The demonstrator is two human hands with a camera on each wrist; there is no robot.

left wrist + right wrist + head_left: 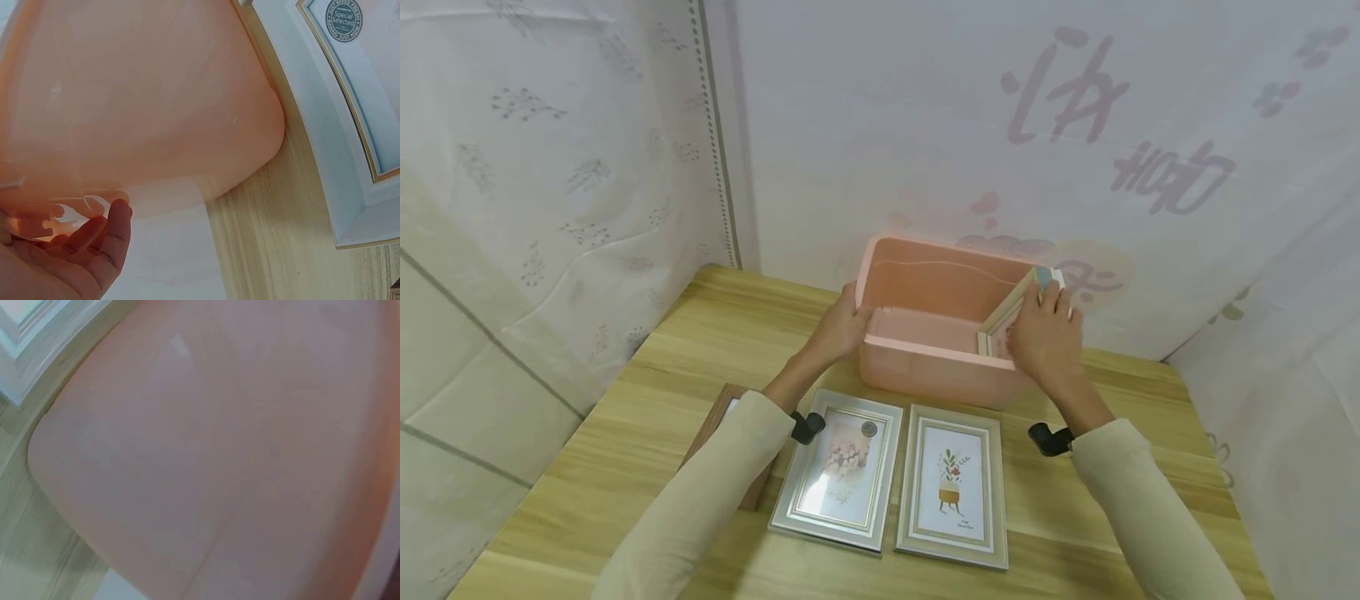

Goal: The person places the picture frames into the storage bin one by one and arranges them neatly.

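Observation:
A pink plastic bin (940, 368) stands at the back of the table. My left hand (838, 327) grips its left end; in the left wrist view the fingers (119, 231) curl at the handle cutout. At the bin's right end, my right hand (1048, 337) holds a light wooden picture frame (1007, 307) by its upper part. That frame leans at a slant, its lower end inside the bin and its upper corner above the rim. The right wrist view shows mostly the bin's wall (187, 437), with the right hand out of sight.
Two picture frames lie face up before the bin: a silver one (837, 533) with a pink print and a pale gold one (951, 546) with a plant print. A brown frame (711, 421) is partly under my left sleeve. Patterned cloth (880, 125) hangs behind the wooden table (760, 308).

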